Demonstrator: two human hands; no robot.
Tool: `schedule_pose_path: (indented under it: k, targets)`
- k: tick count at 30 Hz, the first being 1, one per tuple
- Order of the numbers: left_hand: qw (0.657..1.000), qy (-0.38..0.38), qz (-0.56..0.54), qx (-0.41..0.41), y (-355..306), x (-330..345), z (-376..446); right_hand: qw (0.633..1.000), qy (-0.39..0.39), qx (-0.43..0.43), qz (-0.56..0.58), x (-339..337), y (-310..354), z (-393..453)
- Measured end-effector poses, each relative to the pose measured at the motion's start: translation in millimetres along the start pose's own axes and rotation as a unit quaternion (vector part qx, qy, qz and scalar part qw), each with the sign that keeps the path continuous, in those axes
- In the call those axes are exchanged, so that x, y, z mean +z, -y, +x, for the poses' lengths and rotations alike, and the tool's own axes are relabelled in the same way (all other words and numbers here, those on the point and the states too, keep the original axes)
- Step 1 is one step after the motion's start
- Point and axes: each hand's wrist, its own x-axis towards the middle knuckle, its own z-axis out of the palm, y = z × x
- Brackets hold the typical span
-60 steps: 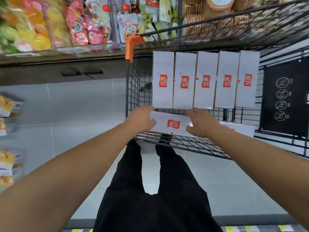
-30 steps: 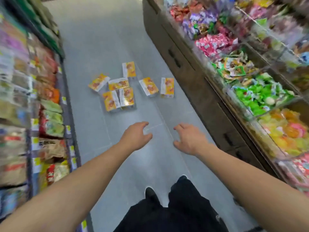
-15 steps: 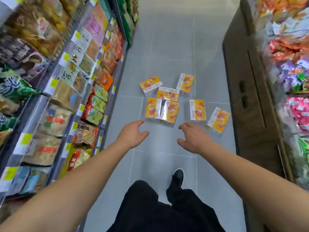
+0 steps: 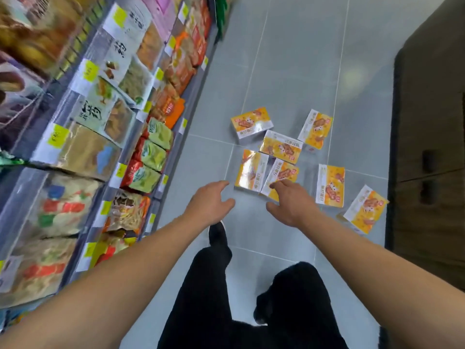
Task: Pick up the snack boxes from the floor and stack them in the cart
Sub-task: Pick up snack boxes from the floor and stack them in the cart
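Observation:
Several yellow and white snack boxes lie scattered on the grey tiled floor ahead of me. The nearest pair are one box (image 4: pixel 251 171) and its neighbour (image 4: pixel 283 174), side by side. Others lie at the far left (image 4: pixel 251 122), the middle (image 4: pixel 281 146), the far right (image 4: pixel 316 128), the right (image 4: pixel 330 185) and the near right (image 4: pixel 364 209). My left hand (image 4: pixel 210 204) is stretched forward, fingers spread, holding nothing. My right hand (image 4: pixel 292 204) reaches out too, empty, its fingertips over the near edge of the neighbour box. The cart is out of view.
Shelves (image 4: pixel 105 137) packed with snack bags and yellow price tags line the aisle on the left. A dark wooden cabinet (image 4: pixel 427 147) stands along the right. My legs in black trousers (image 4: pixel 226 298) and a shoe (image 4: pixel 217 234) are below my arms.
Two seconds ago both hands held a white box at the cart. I have since turned into the aisle and walked up to the boxes; my empty hands now reach nearer to them.

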Motion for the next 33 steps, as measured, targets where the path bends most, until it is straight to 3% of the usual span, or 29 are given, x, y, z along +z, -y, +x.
schedule_pose_path:
  k: [7, 16, 22, 28, 33]
  targets:
    - [1.000, 0.021, -0.018, -0.010, 57.6, 40.1, 161.8, 0.998, 0.028, 0.043, 0.030, 68.3, -31.6, 154.9]
    - [0.995, 0.068, 0.071, 0.036, 154.3, 184.3, 398.8, 0.995, 0.021, 0.068, 0.071, 231.9, -120.4, 373.0]
    - [0.995, 0.081, 0.049, 0.020, 201.3, 271.3, 507.8, 0.990, -0.029, 0.127, 0.047, 314.6, -162.4, 461.2]
    - [0.987, 0.132, -0.093, 0.001, 227.2, 328.6, 545.2, 0.974, -0.126, 0.159, 0.103, 352.2, -163.0, 483.7]
    - [0.961, 0.135, -0.243, -0.006, 228.1, 327.9, 522.6, 0.961, -0.136, 0.160, 0.182, 344.4, -151.9, 483.7]
